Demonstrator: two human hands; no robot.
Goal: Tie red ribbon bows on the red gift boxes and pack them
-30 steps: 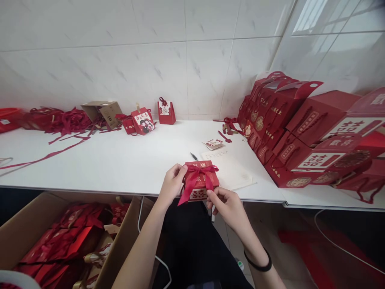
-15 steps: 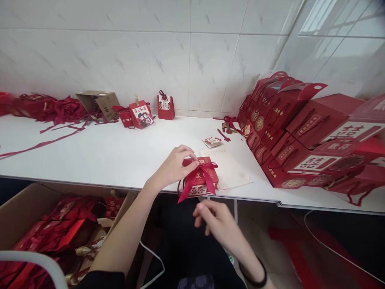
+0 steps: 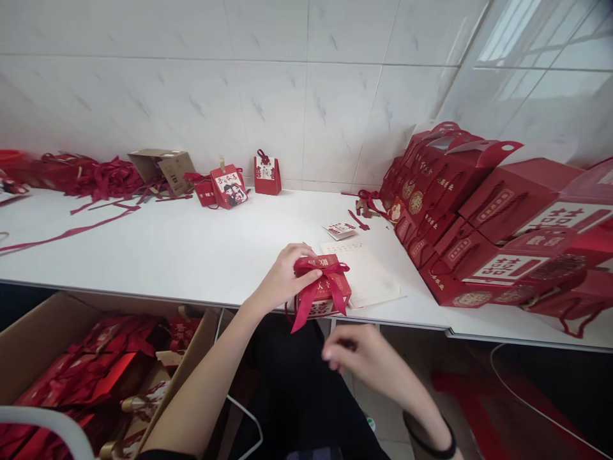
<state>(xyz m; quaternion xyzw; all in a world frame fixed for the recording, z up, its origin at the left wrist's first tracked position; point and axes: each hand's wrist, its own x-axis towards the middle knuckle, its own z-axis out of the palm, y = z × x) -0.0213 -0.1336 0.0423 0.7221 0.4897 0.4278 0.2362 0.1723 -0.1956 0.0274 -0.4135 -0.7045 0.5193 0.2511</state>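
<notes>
My left hand [image 3: 285,279] is closed on the left side of a small red gift box [image 3: 320,308] at the table's front edge. Its thumb presses on the top near the knot. A dark red ribbon [image 3: 306,302] is tied in a bow over the box, and its two tails hang down the front. White and gold characters are printed on the box. Below the table edge, my right hand [image 3: 357,353] hangs in the air, apart from the box. Its fingers are curled in toward the thumb, and I see nothing in them.
Stacked red gift boxes [image 3: 493,243] stand on the right. Paper sheets [image 3: 376,281] and a folded card [image 3: 341,230] lie behind the held box. Small boxes [image 3: 267,177], a cardboard box [image 3: 175,174] and loose ribbons [image 3: 112,179] sit by the wall. A carton [image 3: 36,329] of red boxes stands lower left.
My right hand has moved slightly right and down, and its fingers have curled in more. My left hand stays on the box. The whole view has shifted a little.
</notes>
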